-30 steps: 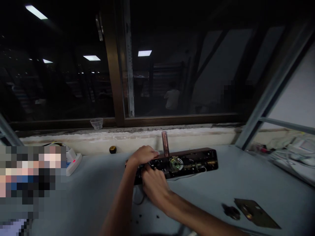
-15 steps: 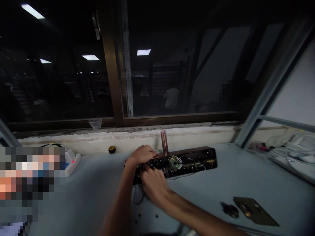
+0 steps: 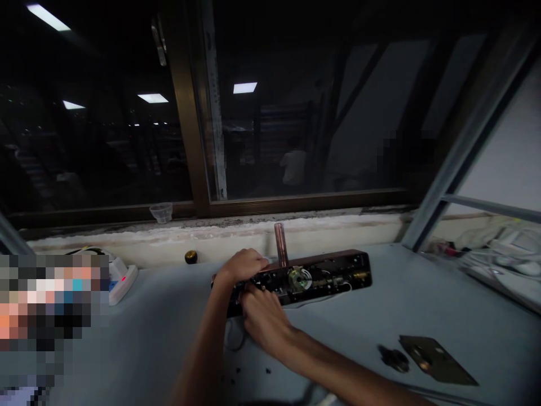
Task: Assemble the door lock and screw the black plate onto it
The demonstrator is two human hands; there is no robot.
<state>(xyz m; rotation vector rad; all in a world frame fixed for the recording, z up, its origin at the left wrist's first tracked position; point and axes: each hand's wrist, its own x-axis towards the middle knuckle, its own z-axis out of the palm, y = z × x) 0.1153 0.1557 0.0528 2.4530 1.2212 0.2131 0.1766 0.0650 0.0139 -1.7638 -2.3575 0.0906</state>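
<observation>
Metal lock housing, stiff, likely heavy: our left hand grips its rim; our right hand curls its fingers inside, hold unclear.

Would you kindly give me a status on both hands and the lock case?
Left hand grips lock case, left end. Right hand fingertips inside it, grip unclear. Nothing blocking.

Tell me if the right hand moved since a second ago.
No. The right hand stays on the lock body, same gap from its copper handle.
</observation>
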